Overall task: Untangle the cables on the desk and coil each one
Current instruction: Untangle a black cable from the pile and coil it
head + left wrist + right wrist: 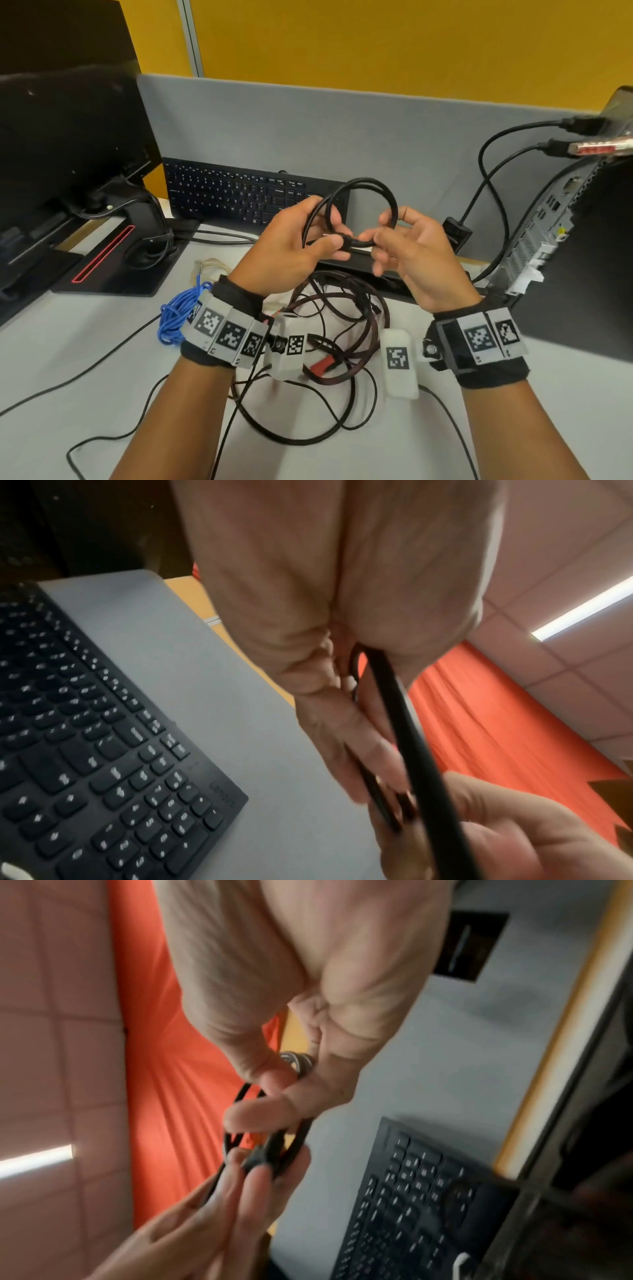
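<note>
both hands gripping black cable (359,192), lettering unreadable

The head view looks down over the keyboard (255,198); both wrist views sit close beside it, tilted upward, sharing it.

Bare forearms, no sleeves. Each wrist has a black fabric wristband (219,356) wrapped with a grey strap of black-and-white fiducial tags (233,334). A white camera pod (399,363) with its own tag hangs inboard of each band; round lens (430,350) beside the right one.
</note>
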The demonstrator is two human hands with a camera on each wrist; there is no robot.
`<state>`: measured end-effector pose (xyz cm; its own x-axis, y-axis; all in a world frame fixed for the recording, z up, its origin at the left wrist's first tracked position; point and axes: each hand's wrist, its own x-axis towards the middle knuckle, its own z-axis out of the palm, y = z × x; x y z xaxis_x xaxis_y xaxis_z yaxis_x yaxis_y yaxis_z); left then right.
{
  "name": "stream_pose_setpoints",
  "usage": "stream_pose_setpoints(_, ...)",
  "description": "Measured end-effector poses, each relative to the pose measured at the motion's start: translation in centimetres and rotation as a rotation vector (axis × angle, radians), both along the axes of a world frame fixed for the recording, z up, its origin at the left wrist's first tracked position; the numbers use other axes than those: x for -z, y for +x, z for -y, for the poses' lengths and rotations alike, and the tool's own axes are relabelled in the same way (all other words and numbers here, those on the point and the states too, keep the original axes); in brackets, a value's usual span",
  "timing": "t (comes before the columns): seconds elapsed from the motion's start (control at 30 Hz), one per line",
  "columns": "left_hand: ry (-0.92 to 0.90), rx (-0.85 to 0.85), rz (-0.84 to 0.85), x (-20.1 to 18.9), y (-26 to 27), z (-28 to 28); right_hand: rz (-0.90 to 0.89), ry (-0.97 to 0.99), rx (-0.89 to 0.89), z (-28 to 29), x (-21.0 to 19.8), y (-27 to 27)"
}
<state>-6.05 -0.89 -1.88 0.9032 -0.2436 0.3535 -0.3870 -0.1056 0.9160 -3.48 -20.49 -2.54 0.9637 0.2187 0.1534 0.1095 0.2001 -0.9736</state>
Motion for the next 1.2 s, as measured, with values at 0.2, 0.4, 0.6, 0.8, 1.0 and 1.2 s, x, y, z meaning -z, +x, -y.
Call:
stream_pose_setpoints(0.2, 0.376, 0.011, -0.038, -0.5, -0.3, -0.4, 0.292, -0.569, 0.061, 1.8, -0.1, 0.4)
stream_pose_setpoints(0.4, 0.394, 0.095, -0.098, -1.0, -0.8, -1.2, 0.534, -0.867, -0.024, 1.8, -0.7, -0.1)
stream_pose_setpoints(0.6, -0.057, 0.044, -0.009, -0.7, -0.4, -0.5, 0.218, -0.401, 0.047, 1.1, 0.1, 0.5)
stream_pose_setpoints(0.8, -0.402, 0.026, -0.117, -0.1, 0.3, 1.4, -0.099, 0.082, -0.051, 0.4, -0.1, 0.4)
stream_pose_setpoints(1.0, -0.576, 0.036, -0.129, 0.0, 0.6, 2.0, -0.043, 0.057, -0.16, -1.3, 0.5, -0.3)
stream_pose_setpoints(1.2, -0.358, 0.031, -0.259, 0.1, 0.3, 1.4, 0.285, -0.471, 0.002, -0.7, 0.6, 0.0)
